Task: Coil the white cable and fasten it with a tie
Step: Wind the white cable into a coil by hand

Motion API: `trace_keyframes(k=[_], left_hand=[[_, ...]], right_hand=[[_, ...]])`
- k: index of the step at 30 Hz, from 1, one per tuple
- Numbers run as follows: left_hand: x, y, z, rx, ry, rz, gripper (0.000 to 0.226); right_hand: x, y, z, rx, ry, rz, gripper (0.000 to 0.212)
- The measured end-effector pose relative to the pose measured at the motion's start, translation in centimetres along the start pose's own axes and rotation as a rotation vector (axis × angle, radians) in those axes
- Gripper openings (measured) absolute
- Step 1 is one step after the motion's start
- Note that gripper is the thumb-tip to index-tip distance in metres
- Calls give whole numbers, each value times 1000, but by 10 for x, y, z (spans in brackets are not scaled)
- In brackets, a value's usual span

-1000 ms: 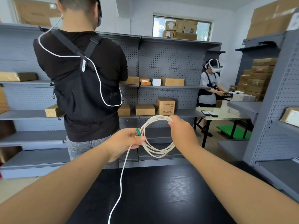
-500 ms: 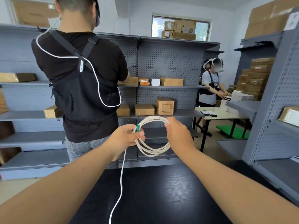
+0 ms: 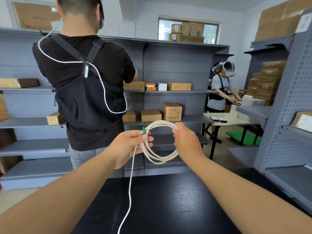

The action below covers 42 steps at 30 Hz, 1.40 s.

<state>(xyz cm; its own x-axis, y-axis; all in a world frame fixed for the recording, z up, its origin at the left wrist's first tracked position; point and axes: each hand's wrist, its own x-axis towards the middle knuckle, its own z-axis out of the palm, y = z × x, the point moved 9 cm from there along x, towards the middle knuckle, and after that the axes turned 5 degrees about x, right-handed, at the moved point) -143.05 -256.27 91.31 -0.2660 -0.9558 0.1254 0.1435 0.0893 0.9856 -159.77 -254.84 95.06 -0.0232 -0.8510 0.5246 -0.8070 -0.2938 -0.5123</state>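
Midway, the left hand (image 3: 128,146) pinches loops of white cable (image 3: 159,160), the right hand (image 3: 185,141) curls round their far side; the hanging tail (image 3: 130,191) likely needs winding in next

Grey pegboard shelves (image 3: 177,65) line white walls (image 3: 146,16), carrying brown boxes (image 3: 172,112). Daylight comes through a high back window (image 3: 211,33). A black counter (image 3: 168,208) lies in front, a pale table (image 3: 236,121) at right.

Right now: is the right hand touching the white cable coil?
Touching. The head view shows the right hand gripping the white cable coil at its upper right, with the fingers curled round the strands.
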Motion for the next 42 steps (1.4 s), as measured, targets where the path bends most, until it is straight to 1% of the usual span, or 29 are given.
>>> trace_keyframes(k=[3,7,9,11,15,19,22,25,29,34,36,40,42], left_hand=[[1,1,-6,17,44,-13,13],[2,5,-13,51,135,-11,3],[4,7,-17,65,160,-24,4],[6,7,-18,89,153,-49,7],[9,8,-17,160,118,-82,5],[12,14,-17,260,132,-53,6],[15,17,-20,347,180,-15,10],[14,17,-21,349,214,22,12],[11,16,-18,328,188,45,12],[7,16,-16,434,233,107,17],[6,13,-13,370,236,117,19],[3,9,-9,163,234,107,23],[2,9,-10,120,261,113,23]], right_hand=[[0,-2,0,-1,5,-12,19],[-2,-6,-2,11,7,-28,21],[-3,-8,-3,17,11,-36,21],[-3,-8,-3,20,11,-34,21],[-2,-9,-2,-7,17,-47,22],[-2,-11,-1,8,22,-44,22],[-3,-13,1,15,19,-50,22],[-2,-14,3,24,18,-48,21],[1,-11,2,81,21,-1,20],[3,-5,3,145,47,54,18],[3,-3,4,163,53,68,19],[3,-1,5,179,58,84,18],[2,-2,6,184,58,86,18]])
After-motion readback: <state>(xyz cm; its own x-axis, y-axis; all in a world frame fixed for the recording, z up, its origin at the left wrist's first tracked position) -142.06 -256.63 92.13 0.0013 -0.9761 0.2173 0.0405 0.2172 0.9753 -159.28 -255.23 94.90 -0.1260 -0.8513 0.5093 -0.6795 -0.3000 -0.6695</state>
